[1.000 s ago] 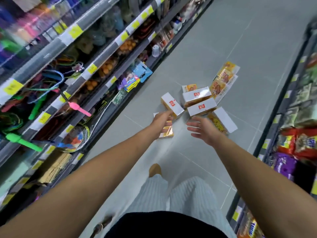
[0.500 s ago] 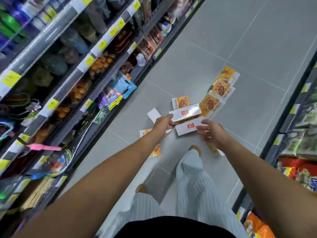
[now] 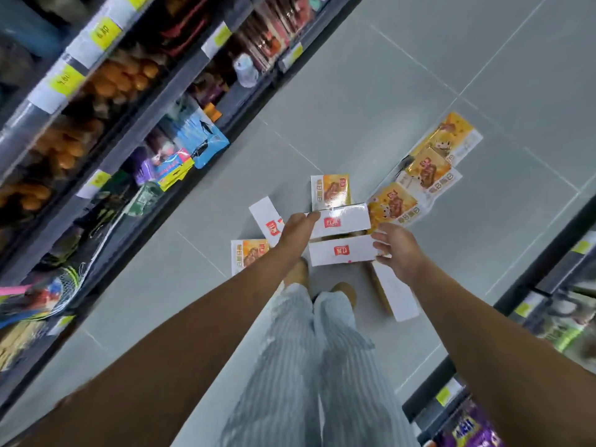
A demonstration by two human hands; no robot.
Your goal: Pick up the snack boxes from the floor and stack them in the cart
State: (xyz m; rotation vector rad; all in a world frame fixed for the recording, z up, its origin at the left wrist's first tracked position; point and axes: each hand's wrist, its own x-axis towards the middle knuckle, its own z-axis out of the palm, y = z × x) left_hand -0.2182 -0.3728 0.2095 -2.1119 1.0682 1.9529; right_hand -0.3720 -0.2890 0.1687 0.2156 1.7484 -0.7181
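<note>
Shop aisle, viewed from above. The grey tiled floor [image 3: 371, 91] is flanked by the left shelving [image 3: 96, 130] and the right shelving [image 3: 548, 301], each well to one side of the striped trousers [image 3: 322, 366], which are taken as the reference. The snack boxes [image 3: 392, 204] are scattered on the floor just beyond and to either side of the trousers. Some lie face up, showing orange and yellow print. Others lie on edge, showing a plain white side with a small red logo. No cart is in view. Directly beyond the trousers two boxes lie parallel and just beside each other, the upper white-sided box [image 3: 342, 219] and the lower white-sided box [image 3: 343, 250]. The hands are held apart, at opposite ends of this pair. The left hand [image 3: 296, 227] is touching the left end of the upper box, but whether it has closed on the box cannot be told. The right hand [image 3: 398, 246] is curled round the right end of the lower box. Judgement: the ends are taken so that the long, light cartons can be lifted level, possibly both at once.
</note>
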